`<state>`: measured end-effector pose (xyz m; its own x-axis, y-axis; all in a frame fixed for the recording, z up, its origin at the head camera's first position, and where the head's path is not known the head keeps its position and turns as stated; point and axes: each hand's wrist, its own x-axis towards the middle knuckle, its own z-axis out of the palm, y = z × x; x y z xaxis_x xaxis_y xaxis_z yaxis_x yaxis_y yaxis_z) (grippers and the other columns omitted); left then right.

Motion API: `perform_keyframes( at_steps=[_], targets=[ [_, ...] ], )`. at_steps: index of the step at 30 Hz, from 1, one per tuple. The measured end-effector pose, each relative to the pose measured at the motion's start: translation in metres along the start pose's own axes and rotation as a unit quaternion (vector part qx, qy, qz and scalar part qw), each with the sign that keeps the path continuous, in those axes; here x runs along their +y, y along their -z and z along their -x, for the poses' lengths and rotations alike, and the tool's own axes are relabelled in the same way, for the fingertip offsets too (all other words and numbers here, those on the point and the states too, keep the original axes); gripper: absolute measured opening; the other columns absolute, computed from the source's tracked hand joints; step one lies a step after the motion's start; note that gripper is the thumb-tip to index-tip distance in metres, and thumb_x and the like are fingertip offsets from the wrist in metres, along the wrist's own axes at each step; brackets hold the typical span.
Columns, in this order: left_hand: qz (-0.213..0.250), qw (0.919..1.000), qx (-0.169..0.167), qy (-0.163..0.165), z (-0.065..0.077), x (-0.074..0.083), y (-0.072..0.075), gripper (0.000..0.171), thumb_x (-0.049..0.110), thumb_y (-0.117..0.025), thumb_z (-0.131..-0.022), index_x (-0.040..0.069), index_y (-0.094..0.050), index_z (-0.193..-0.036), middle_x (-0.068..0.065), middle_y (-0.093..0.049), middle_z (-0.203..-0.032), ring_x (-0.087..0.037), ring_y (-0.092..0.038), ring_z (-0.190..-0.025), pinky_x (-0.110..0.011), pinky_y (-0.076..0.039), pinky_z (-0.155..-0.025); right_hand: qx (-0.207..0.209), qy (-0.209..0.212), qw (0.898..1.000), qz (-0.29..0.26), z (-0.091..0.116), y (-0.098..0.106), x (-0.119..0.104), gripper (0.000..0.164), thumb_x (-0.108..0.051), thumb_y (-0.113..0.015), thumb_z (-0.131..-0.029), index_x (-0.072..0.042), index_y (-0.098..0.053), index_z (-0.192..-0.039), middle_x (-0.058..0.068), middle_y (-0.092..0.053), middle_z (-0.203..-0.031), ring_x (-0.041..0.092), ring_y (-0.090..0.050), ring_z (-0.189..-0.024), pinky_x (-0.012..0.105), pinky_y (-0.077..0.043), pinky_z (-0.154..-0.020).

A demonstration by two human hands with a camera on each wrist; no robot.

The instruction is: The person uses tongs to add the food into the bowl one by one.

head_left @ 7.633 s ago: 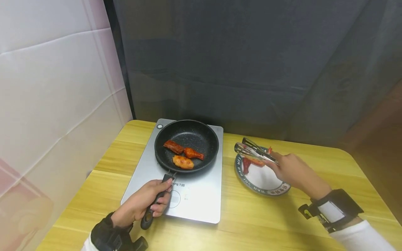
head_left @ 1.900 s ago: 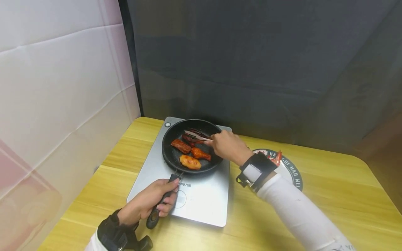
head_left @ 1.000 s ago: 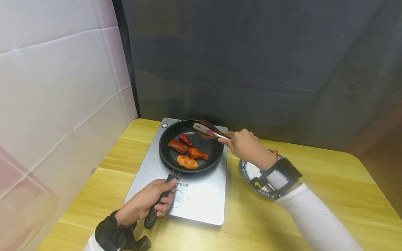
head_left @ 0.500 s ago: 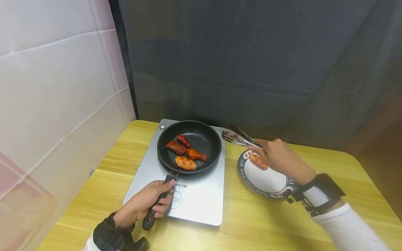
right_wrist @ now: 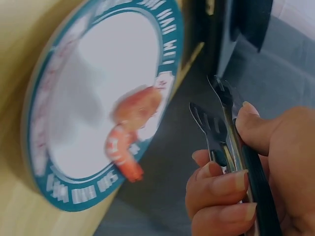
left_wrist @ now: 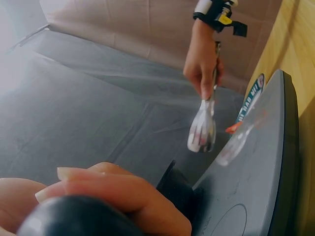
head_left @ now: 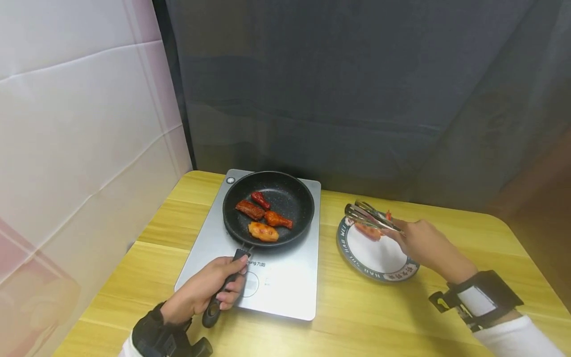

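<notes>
My left hand (head_left: 207, 286) grips the black handle (head_left: 211, 314) of a frying pan (head_left: 292, 201). In the pan lie a dark red drumstick (head_left: 260, 200), a brown-red slab of meat (head_left: 250, 209), an orange drumstick (head_left: 279, 219) and a golden chicken wing (head_left: 263, 231). To the right, my right hand (head_left: 421, 246) holds metal tongs (head_left: 357, 214) over the far part of a green-rimmed white plate (head_left: 376, 255). The tongs' tips are apart with nothing between them. On the plate, a pale wing piece (right_wrist: 140, 105) and a shrimp (right_wrist: 122, 152) lie against each other near the rim.
The pan sits on a silver induction cooker (head_left: 287, 292) with a round control mark at its front. A wood-grain table (head_left: 357, 317) carries cooker and plate. A dark curtain (head_left: 334, 99) hangs behind, and a pale sheet (head_left: 85, 129) borders the left side.
The dark red drumstick has gone from the plate into the pan. My right hand has since swung back rightward with the tongs, from over the pan to over the plate. The left hand keeps its grip.
</notes>
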<state>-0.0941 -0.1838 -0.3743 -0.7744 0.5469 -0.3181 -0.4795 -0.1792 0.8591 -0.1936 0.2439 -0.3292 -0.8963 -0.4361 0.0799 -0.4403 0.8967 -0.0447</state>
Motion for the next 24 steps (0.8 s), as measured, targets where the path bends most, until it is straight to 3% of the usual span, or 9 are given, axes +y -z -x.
perform_keyframes(
  at_steps=[7, 15, 24],
  targets=[
    [0.007, 1.0000, -0.004, 0.000, -0.001, 0.000, 0.000, 0.029, 0.029, -0.037, -0.105, 0.004, -0.036, -0.090, 0.006, -0.030, -0.060, -0.002, -0.031, -0.040, -0.016, -0.031, -0.036, 0.006, -0.005, 1.000, 0.003, 0.012, -0.012, 0.016, 0.036, -0.028, -0.064, -0.093, 0.007, -0.063, -0.099, 0.001, -0.039, -0.054, 0.016, -0.041, -0.047, 0.030, -0.035, -0.043],
    [0.007, 1.0000, -0.001, -0.002, -0.001, -0.001, 0.000, 0.029, 0.030, -0.037, -0.105, 0.005, -0.036, -0.090, 0.006, -0.030, -0.060, -0.002, -0.030, -0.039, -0.017, -0.031, -0.036, -0.039, -0.056, 0.998, -0.016, 0.020, -0.020, 0.025, 0.056, -0.037, -0.053, -0.098, 0.014, -0.055, -0.121, 0.006, -0.049, -0.061, 0.020, -0.047, -0.054, 0.034, -0.041, -0.048],
    [0.011, 0.9999, -0.001, -0.001, -0.002, -0.002, -0.001, 0.029, 0.030, -0.037, -0.105, 0.005, -0.036, -0.090, 0.005, -0.030, -0.060, -0.002, -0.031, -0.040, -0.017, -0.031, -0.035, -0.033, -0.050, 0.998, -0.011, 0.028, -0.030, 0.031, 0.044, -0.032, -0.056, -0.097, 0.011, -0.061, -0.106, 0.002, -0.045, -0.057, 0.017, -0.044, -0.050, 0.031, -0.037, -0.044]
  ],
)
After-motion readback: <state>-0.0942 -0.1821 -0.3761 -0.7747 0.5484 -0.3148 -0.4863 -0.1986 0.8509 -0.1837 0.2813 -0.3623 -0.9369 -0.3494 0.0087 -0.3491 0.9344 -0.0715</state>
